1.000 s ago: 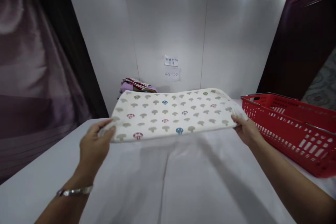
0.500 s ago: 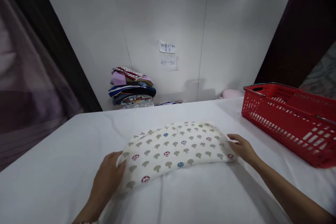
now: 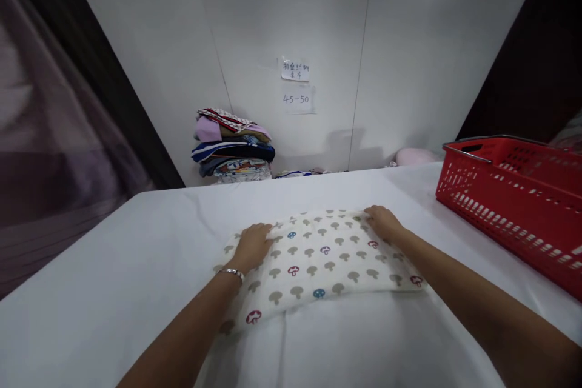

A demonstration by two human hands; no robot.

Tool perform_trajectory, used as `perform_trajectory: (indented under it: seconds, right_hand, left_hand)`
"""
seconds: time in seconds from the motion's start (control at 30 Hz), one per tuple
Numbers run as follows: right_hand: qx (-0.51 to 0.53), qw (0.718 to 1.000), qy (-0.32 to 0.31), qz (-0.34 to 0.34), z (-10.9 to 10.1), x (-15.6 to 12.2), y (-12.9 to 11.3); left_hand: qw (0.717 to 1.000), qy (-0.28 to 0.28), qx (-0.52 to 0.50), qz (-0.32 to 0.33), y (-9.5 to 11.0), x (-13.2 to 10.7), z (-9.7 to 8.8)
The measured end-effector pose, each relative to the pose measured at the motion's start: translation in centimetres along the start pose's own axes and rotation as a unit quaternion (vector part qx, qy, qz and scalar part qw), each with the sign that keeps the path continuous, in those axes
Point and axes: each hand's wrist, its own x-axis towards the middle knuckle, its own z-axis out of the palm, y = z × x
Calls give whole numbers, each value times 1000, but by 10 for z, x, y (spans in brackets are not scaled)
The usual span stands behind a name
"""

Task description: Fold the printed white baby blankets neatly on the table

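A folded cream cloth printed with small mushrooms (image 3: 318, 267) lies flat on the white-covered table (image 3: 113, 279). My left hand (image 3: 252, 245) rests palm down on the cloth's far left corner, fingers stretched flat; a silver bracelet sits on that wrist. My right hand (image 3: 384, 222) lies on the far right part of the cloth, fingers also flat and extended. Neither hand grips anything.
A red plastic basket (image 3: 513, 206) stands at the table's right side. A stack of folded clothes (image 3: 233, 148) sits against the white wall at the back left. Two paper labels (image 3: 296, 85) hang on the wall. A pink item (image 3: 411, 156) lies behind the table.
The cloth, held up by both ends a second ago, came down onto the table. Both hands let go of its ends and slid onto its far edge, lying flat.
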Motion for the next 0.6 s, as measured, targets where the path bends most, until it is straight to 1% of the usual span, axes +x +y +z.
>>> perform_trajectory:
  seconds: [0.1, 0.2, 0.27, 0.33, 0.4, 0.43, 0.5, 0.57, 0.6]
  right_hand:
    - [23, 998, 38, -47, -9, -18, 2]
    - [61, 988, 107, -96, -20, -56, 6]
    - [91, 978, 142, -120, -27, -90, 10]
    - [122, 969, 166, -134, -32, -130, 14]
    - [141, 964, 174, -143, -34, -170, 17]
    - [144, 963, 173, -146, -33, -189, 17]
    - [144, 963, 172, -151, -30, -224, 17]
    - [143, 961, 182, -150, -22, -251, 16]
    - [142, 960, 192, -148, -18, -262, 16]
  left_hand:
    - [998, 50, 3, 40, 5, -8, -9]
    - [990, 115, -11, 82, 11, -29, -26]
    - [983, 136, -25, 117, 15, -52, -38]
    - [976, 147, -37, 157, 17, -82, -49]
    - [969, 158, -47, 185, 20, -116, -52]
    - [966, 164, -52, 193, 22, -135, -50]
    - [964, 159, -66, 203, 28, -172, -38]
    - [969, 119, -80, 203, 35, -206, -18]
    - [970, 78, -84, 212, 40, -221, -7]
